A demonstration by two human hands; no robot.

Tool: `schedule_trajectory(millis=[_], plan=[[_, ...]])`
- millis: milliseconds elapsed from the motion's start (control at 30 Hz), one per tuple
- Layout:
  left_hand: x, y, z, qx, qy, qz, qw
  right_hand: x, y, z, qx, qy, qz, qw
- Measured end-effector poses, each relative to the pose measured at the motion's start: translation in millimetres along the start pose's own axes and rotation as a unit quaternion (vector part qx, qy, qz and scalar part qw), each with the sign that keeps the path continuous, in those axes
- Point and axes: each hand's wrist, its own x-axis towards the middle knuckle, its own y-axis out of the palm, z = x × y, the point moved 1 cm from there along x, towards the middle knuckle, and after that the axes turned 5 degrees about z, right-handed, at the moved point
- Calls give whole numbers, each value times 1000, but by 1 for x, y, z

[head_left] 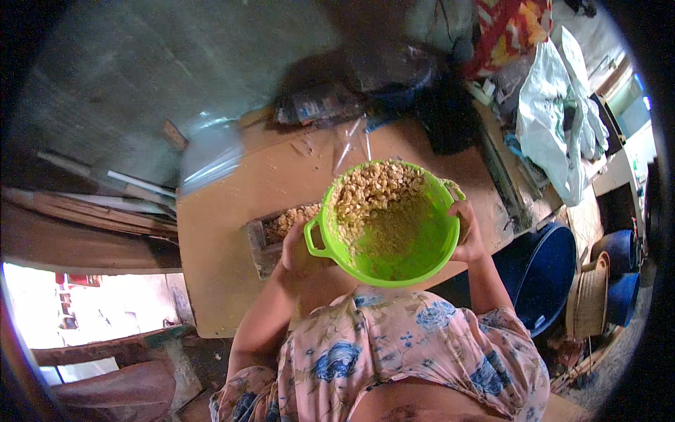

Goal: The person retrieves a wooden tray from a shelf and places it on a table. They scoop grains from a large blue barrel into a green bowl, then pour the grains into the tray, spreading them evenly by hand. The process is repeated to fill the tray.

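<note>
A bright green plastic bowl (415, 257) with side handles is held tilted over a wooden table (232, 211). It holds pale shelled nuts heaped toward its far side and fine crumbs lower down. My left hand (301, 247) grips the bowl's left handle. My right hand (465, 231) clasps the right rim. Just left of the bowl, a small rectangular tray (271, 235) on the table carries more of the same nuts.
A clear plastic sheet (211, 151) lies at the table's far left. A white plastic bag (555, 119) and cluttered goods sit to the right. A blue tub (545, 271) and stacked woven baskets (590, 299) stand on the floor at right.
</note>
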Motion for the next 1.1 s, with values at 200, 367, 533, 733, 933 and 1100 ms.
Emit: schedule_trajectory(millis=[200,367,533,733,933,1100], plan=[[-35,-34,-40,125,-118,-177,969,44,18,43,-294,-74,130,944],[-55,-37,-50,167,40,-249,953,91,65,43,-380,-20,107,919],[-79,-35,-55,215,145,-278,925,161,163,-31,-473,-85,232,845],[-94,-22,-64,237,256,-356,867,167,238,-28,-395,8,346,851],[-96,-15,-52,273,279,-400,829,149,301,-33,361,363,182,840],[-123,-23,-47,211,299,-415,833,151,329,13,481,361,112,791]])
